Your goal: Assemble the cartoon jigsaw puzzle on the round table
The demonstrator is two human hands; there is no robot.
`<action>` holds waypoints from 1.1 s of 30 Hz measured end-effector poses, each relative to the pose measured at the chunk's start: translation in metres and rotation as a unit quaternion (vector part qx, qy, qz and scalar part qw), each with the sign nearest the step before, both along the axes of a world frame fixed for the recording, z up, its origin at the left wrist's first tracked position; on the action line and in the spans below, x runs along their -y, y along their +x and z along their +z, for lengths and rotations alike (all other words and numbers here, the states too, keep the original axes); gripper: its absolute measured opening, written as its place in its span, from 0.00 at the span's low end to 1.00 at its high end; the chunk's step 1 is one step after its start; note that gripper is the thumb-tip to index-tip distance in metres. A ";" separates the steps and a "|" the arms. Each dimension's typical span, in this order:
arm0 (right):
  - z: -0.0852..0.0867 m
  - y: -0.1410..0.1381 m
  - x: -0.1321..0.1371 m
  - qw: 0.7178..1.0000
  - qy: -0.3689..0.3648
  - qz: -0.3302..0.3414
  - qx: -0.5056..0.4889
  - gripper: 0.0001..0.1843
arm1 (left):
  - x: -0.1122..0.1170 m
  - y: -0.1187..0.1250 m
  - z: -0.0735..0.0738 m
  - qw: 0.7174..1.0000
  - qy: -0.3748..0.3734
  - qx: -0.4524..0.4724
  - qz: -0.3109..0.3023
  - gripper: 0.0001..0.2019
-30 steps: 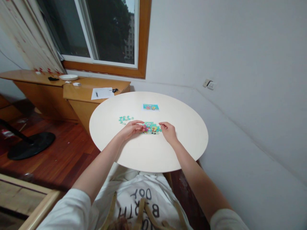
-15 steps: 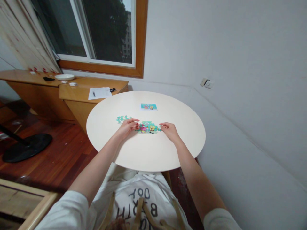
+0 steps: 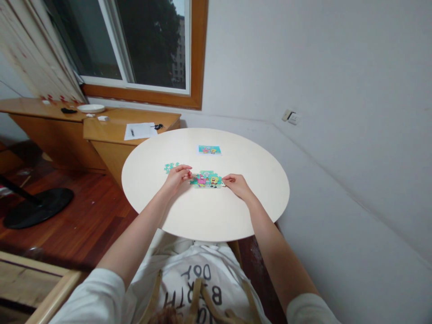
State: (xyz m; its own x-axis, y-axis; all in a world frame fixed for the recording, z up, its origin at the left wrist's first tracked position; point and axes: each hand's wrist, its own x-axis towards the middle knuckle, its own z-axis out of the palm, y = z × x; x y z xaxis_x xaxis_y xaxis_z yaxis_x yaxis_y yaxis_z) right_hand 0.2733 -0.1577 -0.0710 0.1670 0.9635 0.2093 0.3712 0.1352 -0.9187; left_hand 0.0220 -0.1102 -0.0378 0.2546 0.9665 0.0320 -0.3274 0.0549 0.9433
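A partly assembled cartoon jigsaw puzzle (image 3: 207,179) lies in the middle of a round cream table (image 3: 189,216). My left hand (image 3: 177,177) sits at the puzzle's left edge, fingers curled and pinched on what looks like a small teal puzzle piece. On the right edge rests my right hand (image 3: 237,185), fingertips pressed together against the puzzle. Loose teal pieces (image 3: 169,167) lie just left of my left hand. A small reference picture card (image 3: 209,150) lies farther back on the table.
Behind the table to the left stands a wooden desk (image 3: 111,135) with a sheet of paper (image 3: 140,131), a white plate (image 3: 90,108) and small items. A black round stand base (image 3: 38,207) sits on the wood floor. White walls close in on the right.
My left hand has drawn back slightly to the left, uncovering more of the puzzle's left side. My right hand has shifted a little toward the puzzle's right edge.
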 end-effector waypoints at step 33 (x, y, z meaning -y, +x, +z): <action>-0.006 0.002 -0.002 0.988 0.033 0.033 0.145 0.07 | 0.006 0.006 0.003 0.993 0.048 -0.108 0.030 0.05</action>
